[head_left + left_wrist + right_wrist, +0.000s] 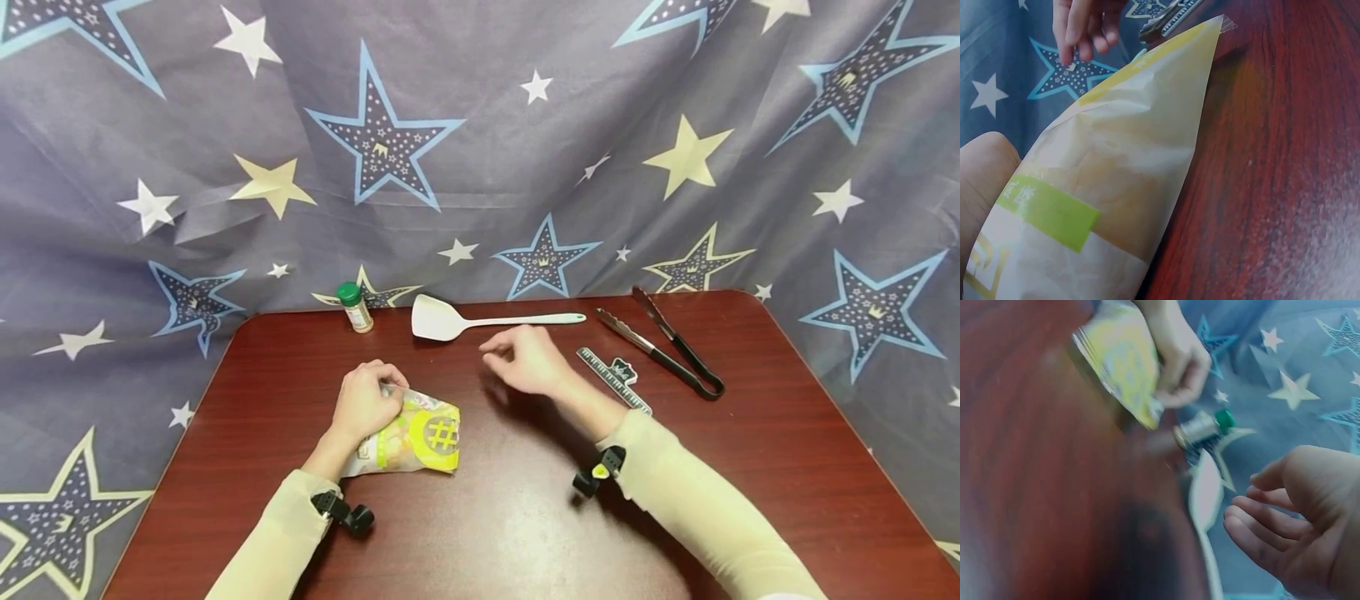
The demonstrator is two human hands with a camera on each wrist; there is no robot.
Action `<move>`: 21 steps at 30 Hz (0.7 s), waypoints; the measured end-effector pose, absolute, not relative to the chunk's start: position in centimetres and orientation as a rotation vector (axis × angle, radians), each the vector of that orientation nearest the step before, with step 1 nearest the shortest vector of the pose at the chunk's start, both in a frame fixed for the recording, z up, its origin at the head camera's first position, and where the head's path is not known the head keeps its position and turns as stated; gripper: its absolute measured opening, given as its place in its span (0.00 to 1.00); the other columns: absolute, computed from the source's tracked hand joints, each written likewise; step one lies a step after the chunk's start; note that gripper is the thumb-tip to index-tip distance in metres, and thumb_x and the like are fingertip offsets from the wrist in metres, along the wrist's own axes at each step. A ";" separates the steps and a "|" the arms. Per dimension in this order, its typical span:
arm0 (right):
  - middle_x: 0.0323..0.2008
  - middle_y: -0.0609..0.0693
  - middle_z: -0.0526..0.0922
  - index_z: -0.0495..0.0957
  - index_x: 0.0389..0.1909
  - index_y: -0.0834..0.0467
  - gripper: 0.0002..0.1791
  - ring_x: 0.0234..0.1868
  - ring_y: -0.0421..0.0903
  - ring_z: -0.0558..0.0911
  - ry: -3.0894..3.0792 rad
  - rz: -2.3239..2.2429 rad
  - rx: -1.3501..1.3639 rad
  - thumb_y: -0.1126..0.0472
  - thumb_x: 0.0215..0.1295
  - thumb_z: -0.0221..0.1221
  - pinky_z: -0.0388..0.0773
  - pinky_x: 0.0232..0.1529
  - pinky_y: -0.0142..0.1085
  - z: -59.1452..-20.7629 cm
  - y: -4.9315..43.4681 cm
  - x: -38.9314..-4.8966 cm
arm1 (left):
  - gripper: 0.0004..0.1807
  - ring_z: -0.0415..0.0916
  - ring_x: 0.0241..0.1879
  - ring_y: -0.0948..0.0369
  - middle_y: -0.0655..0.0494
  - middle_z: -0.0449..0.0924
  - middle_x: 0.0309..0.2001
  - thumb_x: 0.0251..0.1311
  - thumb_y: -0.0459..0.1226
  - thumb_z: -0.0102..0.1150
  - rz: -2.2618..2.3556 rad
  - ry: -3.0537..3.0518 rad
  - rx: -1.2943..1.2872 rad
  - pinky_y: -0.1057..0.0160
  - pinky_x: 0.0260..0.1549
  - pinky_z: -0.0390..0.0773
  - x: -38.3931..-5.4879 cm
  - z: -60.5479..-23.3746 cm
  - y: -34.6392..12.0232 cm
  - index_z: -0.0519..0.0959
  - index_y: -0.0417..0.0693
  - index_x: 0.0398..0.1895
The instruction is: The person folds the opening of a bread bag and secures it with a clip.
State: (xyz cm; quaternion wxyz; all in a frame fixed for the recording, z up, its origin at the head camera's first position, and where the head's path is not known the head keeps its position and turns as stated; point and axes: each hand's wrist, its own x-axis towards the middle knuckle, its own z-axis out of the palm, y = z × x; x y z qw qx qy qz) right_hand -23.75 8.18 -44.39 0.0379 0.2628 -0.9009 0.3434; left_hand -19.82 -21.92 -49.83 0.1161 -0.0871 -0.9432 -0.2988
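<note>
My left hand grips the upper left edge of a yellow and clear plastic food bag at the table's left side. In the left wrist view the bag fills the middle, showing a green label and pale contents. The right wrist view shows that left hand pinching a corner of the bag. With nothing in it, my right hand hovers over the mid table, fingers loosely bent, just in front of the white spatula. Its loose fingers also show in the right wrist view.
At the back left stands a small seasoning bottle with a green cap. A clip with piano-key markings lies right of my right hand, and black-handled tongs lie spread beyond it. A star-patterned curtain hangs behind the table.
</note>
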 end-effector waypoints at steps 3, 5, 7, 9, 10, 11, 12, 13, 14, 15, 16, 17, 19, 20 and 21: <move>0.39 0.49 0.94 0.92 0.47 0.54 0.11 0.35 0.42 0.90 -2.759 0.959 0.760 0.59 0.67 0.67 0.86 0.44 0.42 -43.0 10.6 -24.6 | 0.06 0.82 0.38 0.49 0.55 0.84 0.30 0.49 0.34 0.65 -0.867 -2.761 -0.261 0.45 0.46 0.77 -19.8 -49.7 -21.9 0.88 0.55 0.27; 0.39 0.50 0.94 0.92 0.47 0.55 0.12 0.36 0.44 0.90 -2.756 0.914 0.728 0.59 0.66 0.66 0.86 0.45 0.45 -42.0 12.4 -25.1 | 0.06 0.82 0.38 0.49 0.55 0.84 0.30 0.49 0.34 0.65 -0.865 -2.763 -0.261 0.45 0.47 0.77 -19.8 -49.7 -22.0 0.88 0.55 0.28; 0.38 0.50 0.94 0.92 0.47 0.55 0.12 0.36 0.46 0.91 -2.765 0.884 0.681 0.60 0.66 0.66 0.86 0.44 0.46 -41.1 14.1 -25.5 | 0.06 0.82 0.38 0.49 0.56 0.84 0.30 0.49 0.34 0.65 -0.867 -2.764 -0.259 0.45 0.46 0.77 -19.7 -49.6 -22.0 0.88 0.55 0.28; 0.38 0.51 0.94 0.92 0.47 0.56 0.12 0.36 0.48 0.91 -2.768 0.862 0.652 0.60 0.66 0.66 0.86 0.43 0.47 -40.4 15.7 -25.8 | 0.06 0.82 0.38 0.50 0.56 0.84 0.30 0.49 0.34 0.65 -0.867 -2.765 -0.256 0.45 0.46 0.77 -19.7 -49.6 -22.0 0.88 0.55 0.28; 0.38 0.51 0.94 0.92 0.47 0.56 0.12 0.35 0.48 0.91 -2.774 0.847 0.636 0.60 0.66 0.66 0.85 0.42 0.48 -40.1 16.5 -26.0 | 0.06 0.82 0.38 0.50 0.56 0.84 0.30 0.49 0.34 0.65 -0.867 -2.765 -0.255 0.45 0.46 0.77 -19.7 -49.6 -22.0 0.88 0.55 0.28; 0.38 0.52 0.94 0.92 0.47 0.56 0.12 0.35 0.48 0.91 -2.781 0.834 0.624 0.60 0.67 0.66 0.85 0.41 0.48 -39.9 17.2 -26.1 | 0.06 0.82 0.38 0.50 0.56 0.84 0.30 0.49 0.34 0.65 -0.866 -2.765 -0.255 0.46 0.45 0.77 -19.7 -49.6 -22.0 0.88 0.55 0.28; 0.38 0.52 0.94 0.92 0.47 0.56 0.12 0.36 0.48 0.91 -2.789 0.821 0.614 0.60 0.67 0.66 0.85 0.41 0.48 -39.8 17.9 -26.1 | 0.06 0.82 0.38 0.50 0.56 0.84 0.30 0.49 0.34 0.65 -0.866 -2.765 -0.256 0.46 0.45 0.77 -19.7 -49.6 -22.0 0.88 0.55 0.28; 0.38 0.52 0.94 0.92 0.48 0.56 0.12 0.36 0.48 0.92 -2.796 0.804 0.603 0.60 0.67 0.66 0.85 0.42 0.48 -39.8 18.6 -26.1 | 0.06 0.82 0.38 0.50 0.56 0.84 0.30 0.49 0.34 0.65 -0.866 -2.764 -0.257 0.46 0.45 0.77 -19.7 -49.7 -22.0 0.88 0.55 0.28; 0.38 0.52 0.94 0.92 0.48 0.56 0.12 0.36 0.48 0.92 -2.804 0.789 0.597 0.60 0.67 0.66 0.85 0.42 0.48 -39.8 19.2 -26.1 | 0.06 0.82 0.38 0.50 0.56 0.84 0.30 0.49 0.34 0.65 -0.865 -2.764 -0.260 0.46 0.44 0.77 -19.7 -49.7 -22.0 0.88 0.55 0.28; 0.38 0.52 0.94 0.92 0.48 0.56 0.12 0.36 0.48 0.92 -2.809 0.772 0.593 0.59 0.67 0.66 0.84 0.42 0.49 -39.8 19.8 -26.1 | 0.06 0.82 0.38 0.50 0.56 0.84 0.30 0.49 0.34 0.65 -0.864 -2.764 -0.261 0.46 0.44 0.77 -19.8 -49.7 -21.9 0.88 0.55 0.28; 0.38 0.52 0.94 0.92 0.48 0.56 0.12 0.36 0.49 0.92 -2.813 0.760 0.589 0.59 0.67 0.66 0.84 0.42 0.49 -39.9 20.4 -26.1 | 0.06 0.82 0.38 0.50 0.56 0.84 0.30 0.49 0.34 0.65 -0.862 -2.765 -0.261 0.46 0.44 0.77 -19.8 -49.7 -22.0 0.88 0.55 0.28; 0.37 0.53 0.94 0.92 0.48 0.57 0.12 0.36 0.49 0.92 -2.816 0.751 0.584 0.59 0.67 0.66 0.84 0.42 0.50 -40.0 21.0 -26.0 | 0.06 0.82 0.38 0.50 0.56 0.83 0.30 0.49 0.34 0.65 -0.860 -2.765 -0.260 0.47 0.44 0.77 -19.8 -49.7 -22.0 0.88 0.55 0.28; 0.37 0.53 0.94 0.92 0.48 0.58 0.12 0.36 0.50 0.92 -2.822 0.730 0.575 0.60 0.67 0.67 0.84 0.42 0.51 -40.3 22.0 -25.8 | 0.06 0.82 0.38 0.50 0.56 0.83 0.30 0.49 0.35 0.65 -0.856 -2.767 -0.260 0.47 0.44 0.77 -19.8 -49.7 -22.0 0.88 0.55 0.28; 0.37 0.53 0.94 0.92 0.48 0.58 0.12 0.36 0.51 0.92 -2.826 0.723 0.571 0.60 0.66 0.67 0.83 0.42 0.51 -40.4 22.4 -25.7 | 0.06 0.82 0.37 0.50 0.56 0.83 0.30 0.49 0.35 0.65 -0.854 -2.767 -0.260 0.47 0.44 0.77 -19.7 -49.7 -22.0 0.88 0.55 0.28; 0.38 0.53 0.94 0.92 0.48 0.58 0.12 0.36 0.51 0.91 -2.833 0.717 0.565 0.60 0.66 0.67 0.83 0.43 0.51 -40.5 22.9 -25.6 | 0.06 0.82 0.37 0.50 0.56 0.83 0.30 0.49 0.35 0.65 -0.852 -2.768 -0.258 0.47 0.43 0.77 -19.7 -49.7 -22.0 0.88 0.55 0.28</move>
